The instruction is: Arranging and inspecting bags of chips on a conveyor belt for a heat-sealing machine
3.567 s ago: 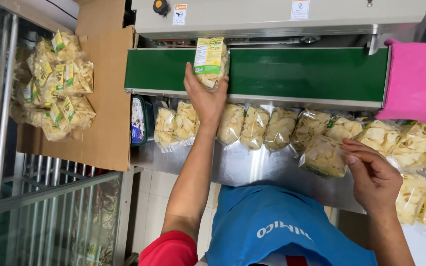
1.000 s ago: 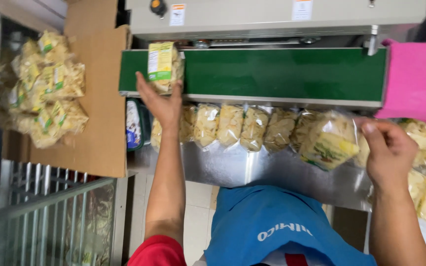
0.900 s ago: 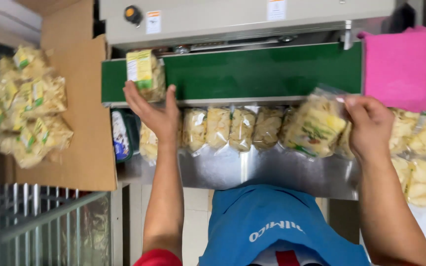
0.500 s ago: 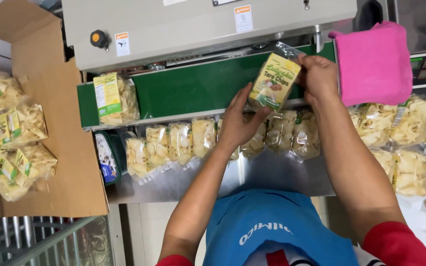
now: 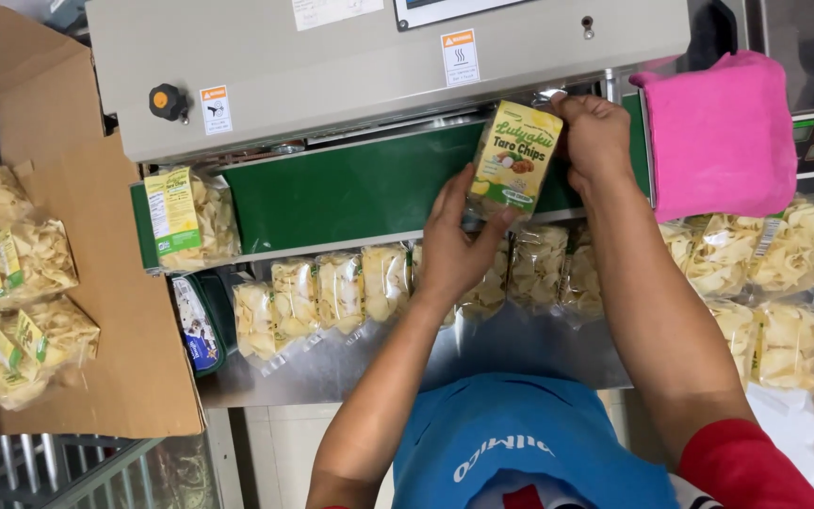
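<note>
Both hands hold one clear bag of pale chips with a yellow-green label [image 5: 515, 160] upright over the green conveyor belt [image 5: 341, 193] of a grey sealing machine [image 5: 369, 66]. My left hand [image 5: 459, 240] supports the bag from below. My right hand [image 5: 595, 137] grips its top right edge near the machine's slot. Another labelled chip bag [image 5: 186, 221] lies at the belt's left end.
A row of several chip bags [image 5: 332, 292] lines the steel shelf [image 5: 332, 377] under the belt, with more bags [image 5: 784, 273] at right. An open cardboard box [image 5: 134, 377] at left holds several sealed bags [image 5: 21, 311]. A pink cloth [image 5: 723, 132] hangs at right.
My left hand left the earlier bag at the belt's left end and came right. My right hand lifted a new bag from the shelf up to the belt, where both hands now hold it.
</note>
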